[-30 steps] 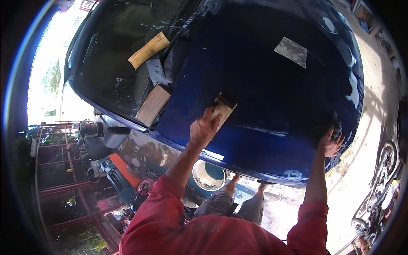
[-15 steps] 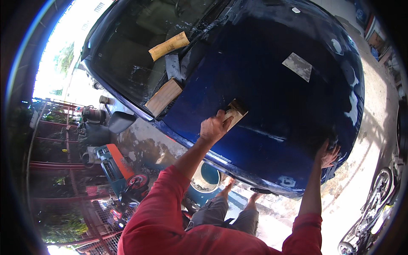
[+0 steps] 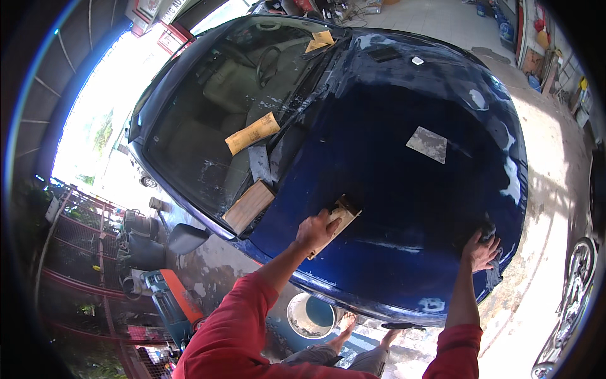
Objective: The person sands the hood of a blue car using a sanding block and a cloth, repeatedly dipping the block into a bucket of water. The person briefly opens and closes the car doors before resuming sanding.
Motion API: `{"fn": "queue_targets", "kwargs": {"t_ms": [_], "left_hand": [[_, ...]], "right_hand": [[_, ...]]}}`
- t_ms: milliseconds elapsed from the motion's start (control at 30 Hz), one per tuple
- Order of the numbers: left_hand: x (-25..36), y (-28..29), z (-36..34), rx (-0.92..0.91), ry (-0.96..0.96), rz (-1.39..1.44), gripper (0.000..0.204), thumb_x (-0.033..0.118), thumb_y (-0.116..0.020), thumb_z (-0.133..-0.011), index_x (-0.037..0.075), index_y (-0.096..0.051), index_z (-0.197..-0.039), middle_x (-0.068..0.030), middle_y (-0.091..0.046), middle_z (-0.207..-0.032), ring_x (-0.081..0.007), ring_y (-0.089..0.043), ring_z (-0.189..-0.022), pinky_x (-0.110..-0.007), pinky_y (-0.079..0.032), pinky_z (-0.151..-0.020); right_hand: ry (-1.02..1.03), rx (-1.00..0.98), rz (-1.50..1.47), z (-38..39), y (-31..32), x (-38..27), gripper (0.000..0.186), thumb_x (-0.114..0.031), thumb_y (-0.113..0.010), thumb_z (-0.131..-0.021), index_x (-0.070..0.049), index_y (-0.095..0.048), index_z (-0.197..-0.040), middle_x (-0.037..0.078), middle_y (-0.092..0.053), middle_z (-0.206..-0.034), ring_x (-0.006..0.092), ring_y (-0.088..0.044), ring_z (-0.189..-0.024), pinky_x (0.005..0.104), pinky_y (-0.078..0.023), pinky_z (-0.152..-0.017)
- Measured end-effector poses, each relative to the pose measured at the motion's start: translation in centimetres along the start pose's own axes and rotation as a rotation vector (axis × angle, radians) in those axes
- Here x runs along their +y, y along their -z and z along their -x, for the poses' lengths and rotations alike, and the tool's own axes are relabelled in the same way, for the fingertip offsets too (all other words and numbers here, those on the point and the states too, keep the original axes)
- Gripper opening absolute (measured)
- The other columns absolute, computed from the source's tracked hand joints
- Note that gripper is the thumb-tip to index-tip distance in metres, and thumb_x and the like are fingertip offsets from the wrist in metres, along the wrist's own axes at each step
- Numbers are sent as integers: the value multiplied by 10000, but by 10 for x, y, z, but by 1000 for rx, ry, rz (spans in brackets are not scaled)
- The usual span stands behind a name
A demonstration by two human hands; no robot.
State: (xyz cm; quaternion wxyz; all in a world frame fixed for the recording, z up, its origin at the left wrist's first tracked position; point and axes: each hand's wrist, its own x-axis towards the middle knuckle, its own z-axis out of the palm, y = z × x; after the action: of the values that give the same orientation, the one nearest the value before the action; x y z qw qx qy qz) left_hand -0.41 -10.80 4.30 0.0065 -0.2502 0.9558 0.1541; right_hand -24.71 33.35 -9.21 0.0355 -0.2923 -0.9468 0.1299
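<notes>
A dark blue car hood spreads out before me, with pale patches along its front and far edges. My left hand is closed around a flat, pale sanding block with a dark far end, held against the near half of the hood. At the front right corner, my right hand rests on the hood, fingers curled over a dark cloth that hangs by the edge. A grey rectangular sheet lies farther up the hood, apart from both hands.
By the windshield lie a wooden block, a grey strip and a yellow folded sandpaper piece. A bucket stands on the floor near my feet. The side mirror juts out left; a motorcycle stands at right.
The view has tilted up, showing more of the windshield and the garage behind. My left hand stays on the hood with the block, its angle slightly changed. My right hand remains at the front corner.
</notes>
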Motion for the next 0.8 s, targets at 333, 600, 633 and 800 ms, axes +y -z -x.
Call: {"fn": "queue_targets", "kwargs": {"t_ms": [333, 600, 633, 800], "left_hand": [[12, 5, -44, 49, 105, -21, 449, 511, -641, -1004, 64, -662, -1040, -296, -751, -953, -515, -730, -944, -609, -587, -851], [5, 11, -152, 174, 75, -65, 457, 512, -687, -971, 67, -688, -1070, -282, -757, -948, -498, -738, -942, -593, -598, -837], [8, 13, -167, 270, 3, -16, 454, 509, -691, -969, 67, -690, -1070, -281, -758, -965, -494, -738, -957, -588, -598, -841], [10, 3, -73, 102, 36, -64, 425, 497, -690, -977, 79, -652, -1045, -284, -750, -944, -516, -725, -931, -600, -591, -829]], "right_hand": [[28, 110, -23, 4, -9, 6, 747, -701, -536, -977, -242, -549, -1565, -52, -421, -1700, 294, -365, -1574, 770, -229, -1211], [-3, 61, -98, 4, -5, 2, 768, -673, -545, -953, -239, -522, -1587, -26, -385, -1723, 311, -340, -1588, 751, -196, -1235], [-4, 59, -93, 4, -4, 1, 771, -674, -545, -952, -239, -520, -1588, -26, -388, -1721, 320, -340, -1587, 754, -196, -1232], [-1, 35, -84, 7, 7, -2, 795, -712, -529, -947, -235, -530, -1583, -23, -384, -1724, 330, -338, -1588, 752, -191, -1234]]}}
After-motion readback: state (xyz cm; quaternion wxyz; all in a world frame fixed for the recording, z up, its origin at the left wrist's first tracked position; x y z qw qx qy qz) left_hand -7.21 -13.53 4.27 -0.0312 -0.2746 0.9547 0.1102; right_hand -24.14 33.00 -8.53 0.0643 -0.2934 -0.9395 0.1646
